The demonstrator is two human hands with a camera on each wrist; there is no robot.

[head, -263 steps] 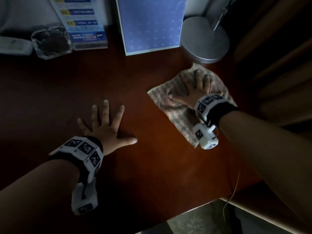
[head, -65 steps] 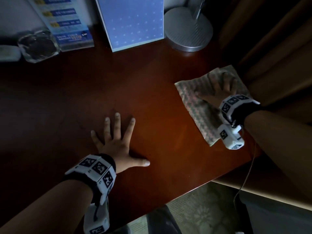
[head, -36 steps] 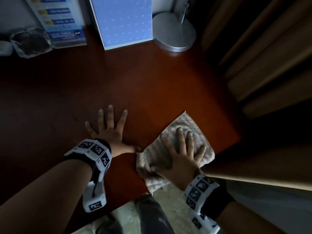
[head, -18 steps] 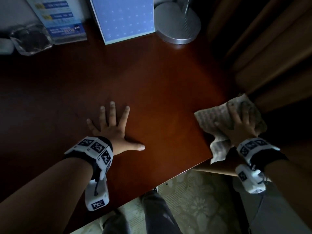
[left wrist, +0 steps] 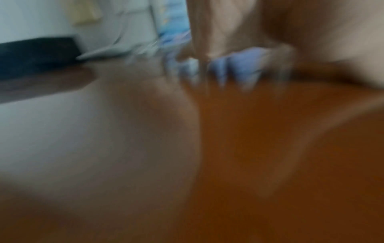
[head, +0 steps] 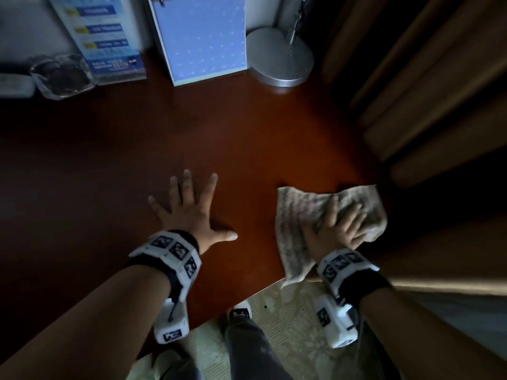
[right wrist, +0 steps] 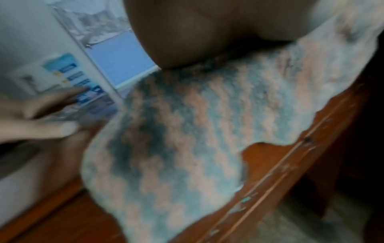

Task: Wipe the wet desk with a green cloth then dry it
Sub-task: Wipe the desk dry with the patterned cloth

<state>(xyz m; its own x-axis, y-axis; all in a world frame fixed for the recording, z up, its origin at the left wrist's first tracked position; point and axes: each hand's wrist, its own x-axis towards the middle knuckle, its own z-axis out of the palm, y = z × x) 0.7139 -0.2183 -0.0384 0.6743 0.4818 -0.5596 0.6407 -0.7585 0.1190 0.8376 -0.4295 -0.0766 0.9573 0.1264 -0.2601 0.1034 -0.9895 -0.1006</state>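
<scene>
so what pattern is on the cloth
Wavy stripes of grey-green and pale pink on the cloth, clearest in the right wrist view.

No legible text: print on the blue-banded leaflet [head: 105,42] is too blurred to read; wristbands [head: 175,249] bear only black-and-white square marker patterns.

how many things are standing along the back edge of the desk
5: a white object cut off at far left, a glass ashtray, a blue leaflet, a blue board, a silver lamp base. More may lie out of view.

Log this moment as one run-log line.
phase: wiping | right hand: pressing cloth at desk front-right corner, cloth overhanging edge | left hand: flat on desk
</scene>
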